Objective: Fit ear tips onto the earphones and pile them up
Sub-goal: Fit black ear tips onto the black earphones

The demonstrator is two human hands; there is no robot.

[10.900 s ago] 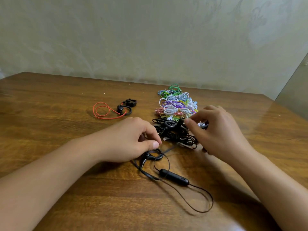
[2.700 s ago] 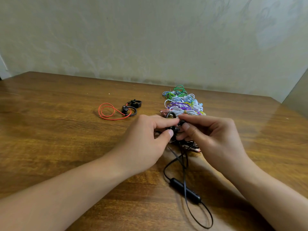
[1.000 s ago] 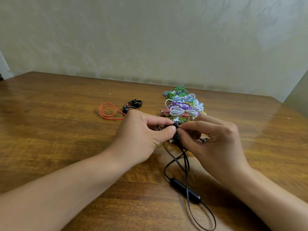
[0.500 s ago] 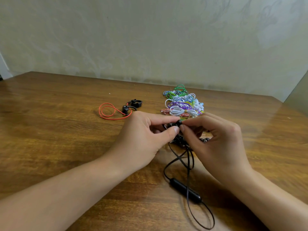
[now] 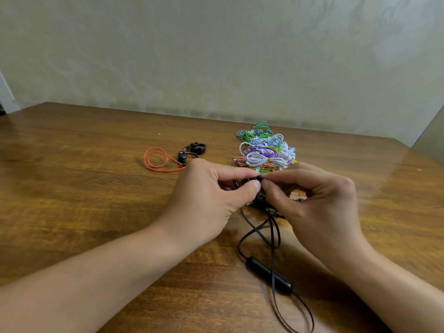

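A brown wooden worktop [image 5: 84, 193] stands against a pale wall [image 5: 216, 56] with faint swirly marks. The 2 hands meet in the middle of it. The left hand [image 5: 209, 203] pinches a small black earbud [image 5: 259, 177] between its thumb and first finger. The right hand [image 5: 314, 200] pinches the same small black piece from the other side, and the fingertips of both hands touch. The piece is too hidden to tell the ear tip from the bud.

A thin black cord [image 5: 271, 231] hangs from the earbud and runs toward the near edge of the worktop. A long black control bar [image 5: 269, 272] sits on that cord, lying on the wood. Past it the cord makes a big loop near the bottom edge.

Just behind the hands is a heap of black earphones [image 5: 262, 200], mostly hidden. Behind that lies a pile of bundled earphones in white, purple, green, blue and pink [image 5: 264, 150]. To the left, well apart from the pile, lies 1 pair of black earphones with a red cord [image 5: 165, 159], its cord curled in loops.
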